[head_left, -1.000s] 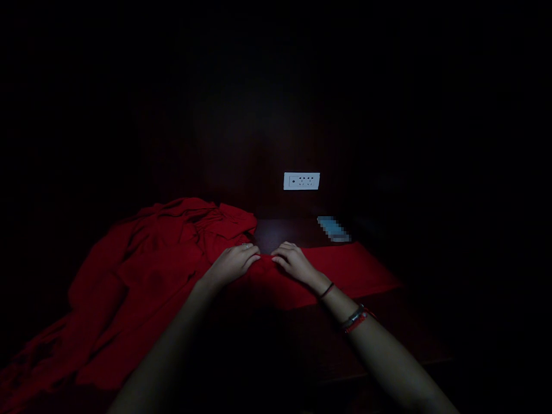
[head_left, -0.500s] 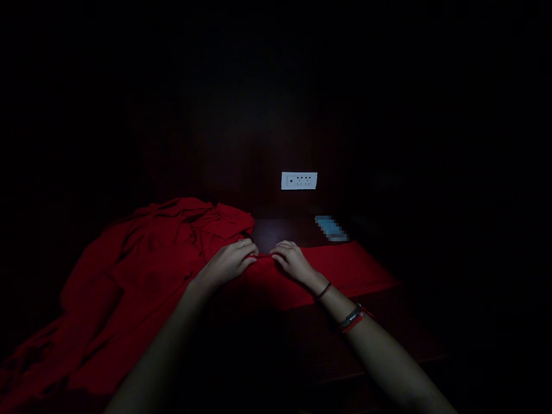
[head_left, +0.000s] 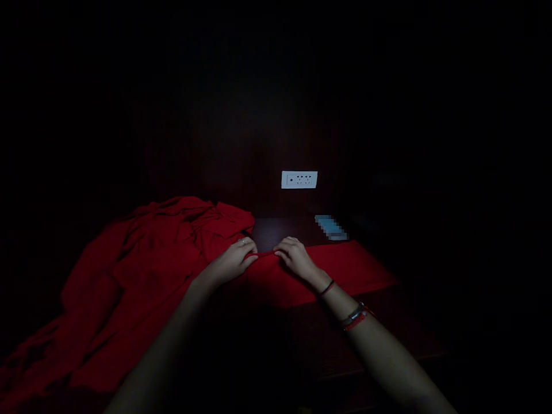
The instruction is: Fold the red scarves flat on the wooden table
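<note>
A long red cloth (head_left: 340, 267) lies on a dark table, flat on the right and heaped in loose folds on the left. My left hand (head_left: 237, 257), with a ring on one finger, pinches the cloth's far edge near the heap. A short way to its right, my right hand (head_left: 295, 256) pinches the same edge between thumb and fingers. Between the two hands the edge runs as a narrow, slightly raised strip. Bands circle my right wrist and forearm. Shadow hides the cloth's near part between my arms.
A white socket plate (head_left: 299, 180) is fixed to the dark wall behind the table. Beyond the cloth on the right lies a pale blue flat object (head_left: 331, 227), blurred into blocks. The bare dark tabletop (head_left: 271, 230) shows between heap and object. Surroundings are very dark.
My right hand has slid slightly to the right along the cloth's edge, widening the gap between the hands. My left hand has barely moved.
</note>
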The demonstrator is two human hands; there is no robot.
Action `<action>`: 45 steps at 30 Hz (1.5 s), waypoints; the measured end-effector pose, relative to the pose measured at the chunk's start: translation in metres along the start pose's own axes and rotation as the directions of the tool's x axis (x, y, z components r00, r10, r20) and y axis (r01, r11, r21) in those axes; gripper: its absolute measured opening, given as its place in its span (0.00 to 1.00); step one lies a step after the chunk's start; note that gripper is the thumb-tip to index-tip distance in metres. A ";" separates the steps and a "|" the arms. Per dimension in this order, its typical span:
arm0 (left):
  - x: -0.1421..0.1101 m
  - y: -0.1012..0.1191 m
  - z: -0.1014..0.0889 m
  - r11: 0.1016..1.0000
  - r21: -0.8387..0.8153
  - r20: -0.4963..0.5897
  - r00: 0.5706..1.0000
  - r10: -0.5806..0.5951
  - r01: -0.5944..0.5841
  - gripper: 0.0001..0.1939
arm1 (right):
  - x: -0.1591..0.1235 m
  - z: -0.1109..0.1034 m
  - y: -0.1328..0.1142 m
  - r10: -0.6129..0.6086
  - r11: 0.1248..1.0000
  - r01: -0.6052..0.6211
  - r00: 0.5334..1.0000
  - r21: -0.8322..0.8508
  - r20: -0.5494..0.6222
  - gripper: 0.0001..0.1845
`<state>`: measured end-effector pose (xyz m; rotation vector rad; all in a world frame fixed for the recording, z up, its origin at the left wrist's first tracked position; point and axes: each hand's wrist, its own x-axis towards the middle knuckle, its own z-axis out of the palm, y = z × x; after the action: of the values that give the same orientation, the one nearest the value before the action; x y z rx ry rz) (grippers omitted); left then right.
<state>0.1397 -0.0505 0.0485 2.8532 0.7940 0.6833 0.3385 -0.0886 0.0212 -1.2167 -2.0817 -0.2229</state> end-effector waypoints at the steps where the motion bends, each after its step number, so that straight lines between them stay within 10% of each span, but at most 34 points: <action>1: 0.001 0.001 0.002 1.000 -0.023 0.007 1.000 -0.011 0.011 0.08 | 0.000 0.000 -0.001 -0.003 1.000 0.004 1.000 -0.007 0.009 0.08; 17: -0.003 -0.006 -0.006 0.967 -0.151 0.102 0.976 -0.191 0.205 0.11 | 0.001 -0.009 0.002 0.102 0.992 -0.103 0.995 0.073 0.018 0.09; 45: 0.002 0.013 0.011 0.990 -0.143 0.005 1.000 0.011 -0.010 0.09 | 0.001 -0.006 -0.003 0.053 0.997 -0.053 0.999 0.059 0.002 0.07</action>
<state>0.1524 -0.0601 0.0422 2.7312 0.6989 0.7030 0.3387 -0.0930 0.0269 -1.2353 -2.0389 -0.1363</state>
